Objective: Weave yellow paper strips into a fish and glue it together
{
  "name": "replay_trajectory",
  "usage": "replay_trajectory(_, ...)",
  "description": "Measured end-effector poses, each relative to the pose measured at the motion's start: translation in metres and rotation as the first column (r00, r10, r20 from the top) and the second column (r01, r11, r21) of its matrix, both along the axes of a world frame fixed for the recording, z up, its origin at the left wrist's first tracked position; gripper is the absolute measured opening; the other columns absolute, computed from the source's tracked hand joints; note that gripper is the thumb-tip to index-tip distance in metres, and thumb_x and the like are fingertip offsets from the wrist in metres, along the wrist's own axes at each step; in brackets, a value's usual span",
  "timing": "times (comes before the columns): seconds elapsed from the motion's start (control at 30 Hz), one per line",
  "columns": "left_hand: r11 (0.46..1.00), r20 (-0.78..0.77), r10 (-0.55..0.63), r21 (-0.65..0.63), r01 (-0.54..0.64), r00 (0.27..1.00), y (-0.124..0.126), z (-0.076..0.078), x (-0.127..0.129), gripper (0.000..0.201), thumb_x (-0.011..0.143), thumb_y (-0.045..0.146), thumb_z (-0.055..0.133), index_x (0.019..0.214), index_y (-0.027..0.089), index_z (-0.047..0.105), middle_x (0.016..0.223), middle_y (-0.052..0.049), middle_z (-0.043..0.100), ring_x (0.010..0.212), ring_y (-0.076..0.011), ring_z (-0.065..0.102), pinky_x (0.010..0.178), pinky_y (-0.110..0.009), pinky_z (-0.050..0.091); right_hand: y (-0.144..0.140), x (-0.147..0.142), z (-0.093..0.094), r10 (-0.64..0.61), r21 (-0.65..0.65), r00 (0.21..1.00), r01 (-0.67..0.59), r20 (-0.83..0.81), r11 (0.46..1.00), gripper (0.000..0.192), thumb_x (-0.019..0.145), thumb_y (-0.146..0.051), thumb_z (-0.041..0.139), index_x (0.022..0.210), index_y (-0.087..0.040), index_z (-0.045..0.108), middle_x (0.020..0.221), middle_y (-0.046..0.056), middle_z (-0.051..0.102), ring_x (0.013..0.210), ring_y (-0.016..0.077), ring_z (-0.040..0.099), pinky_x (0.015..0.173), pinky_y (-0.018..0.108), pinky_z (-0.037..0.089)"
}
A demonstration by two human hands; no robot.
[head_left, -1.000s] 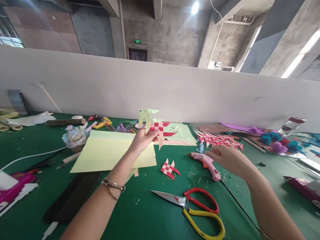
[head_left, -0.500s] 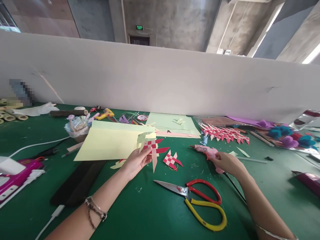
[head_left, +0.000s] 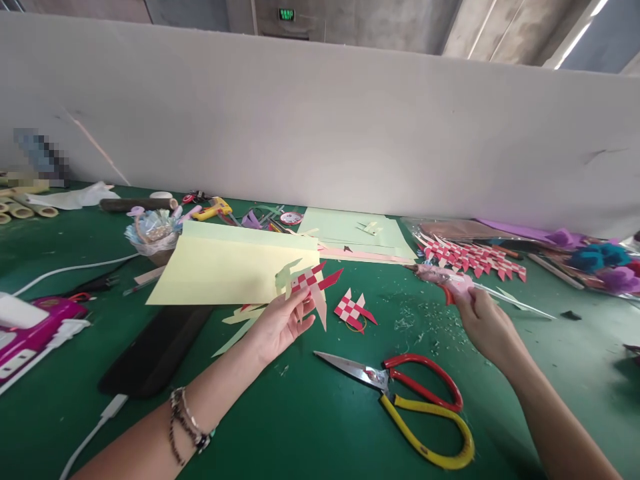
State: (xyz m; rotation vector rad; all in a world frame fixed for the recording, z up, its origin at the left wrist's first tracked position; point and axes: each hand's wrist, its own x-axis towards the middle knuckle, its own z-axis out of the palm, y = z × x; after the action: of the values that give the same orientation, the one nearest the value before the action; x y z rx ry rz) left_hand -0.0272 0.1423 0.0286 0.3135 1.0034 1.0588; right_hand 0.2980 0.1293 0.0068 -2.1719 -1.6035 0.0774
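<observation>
My left hand holds a woven paper piece of red, pink and pale green strips just above the green table. My right hand grips a pink glue gun, lifted off the table with its nozzle pointing left. A small finished red-and-white woven piece lies between my hands. Scissors with red and yellow handles lie near the front edge, blades pointing left.
A large pale yellow sheet lies behind my left hand, with a row of red-white woven pieces at right. A bowl of trinkets, pink device, black strip and white cable sit at left. A white partition wall bounds the table.
My right hand reached the pink glue gun, closed on it and raised it off the table. My left hand lowered the woven piece toward the table. The camera tilted down.
</observation>
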Motion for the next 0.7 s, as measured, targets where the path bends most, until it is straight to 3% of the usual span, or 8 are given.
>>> replay_trajectory(0.2,0.999,0.064,-0.030,-0.043,0.033,0.997,-0.002,-0.002,0.004,0.010,0.082,0.014,0.058,0.076,0.013,0.065,0.060,0.002,0.064,0.050,-0.0069,0.061,0.044,-0.016,0.053,-0.020,-0.034,0.023,0.047,0.011,0.981,-0.045,-0.188,0.999,0.045,0.076,-0.064,0.039,0.087,-0.021,0.046,0.061,0.001,0.051,0.051,0.0161,0.045,0.048,0.028,0.033)
replay_trajectory(0.33,0.997,0.124,-0.050,-0.052,0.057,0.991,-0.002,-0.005,0.004,0.011,0.085,0.012,0.053,0.085,0.013,0.064,0.068,0.000,0.066,0.058,-0.0077,0.064,0.048,-0.015,0.053,-0.018,-0.035,0.040,0.119,0.077,0.988,-0.111,-0.100,0.991,0.045,0.069,-0.067,0.048,0.072,-0.022,0.041,0.053,-0.003,0.041,0.045,0.0112,0.034,0.043,0.025,0.027)
replay_trajectory(0.47,0.999,0.119,-0.034,0.003,0.034,0.992,-0.002,-0.005,0.003,0.010,0.086,0.014,0.053,0.088,0.014,0.063,0.067,0.000,0.065,0.058,-0.0080,0.063,0.051,-0.017,0.053,-0.012,-0.042,0.057,0.114,0.265,0.993,-0.107,-0.010,0.958,0.045,0.069,-0.064,0.050,0.066,-0.023,0.033,0.052,-0.005,0.038,0.044,0.0095,0.031,0.042,0.024,0.027)
replay_trajectory(0.57,0.998,0.132,-0.049,0.033,0.045,0.990,-0.002,-0.006,0.003,0.007,0.082,0.016,0.060,0.088,0.015,0.063,0.061,0.003,0.060,0.050,-0.0052,0.057,0.048,-0.016,0.049,-0.009,-0.059,0.052,0.113,0.403,0.992,-0.083,-0.051,0.911,0.046,0.065,-0.062,0.056,0.073,-0.023,0.033,0.053,-0.005,0.040,0.044,0.0100,0.034,0.040,0.023,0.027)
replay_trajectory(0.7,0.997,0.149,-0.067,0.048,0.060,0.987,-0.003,-0.006,0.005,0.013,0.075,0.021,0.068,0.085,0.015,0.063,0.060,0.006,0.055,0.045,-0.0013,0.048,0.044,-0.013,0.040,-0.012,-0.080,0.028,0.190,0.423,0.973,-0.120,-0.129,0.898,0.050,0.061,-0.059,0.063,0.074,-0.024,0.029,0.046,-0.009,0.036,0.037,0.0088,0.033,0.034,0.022,0.025)
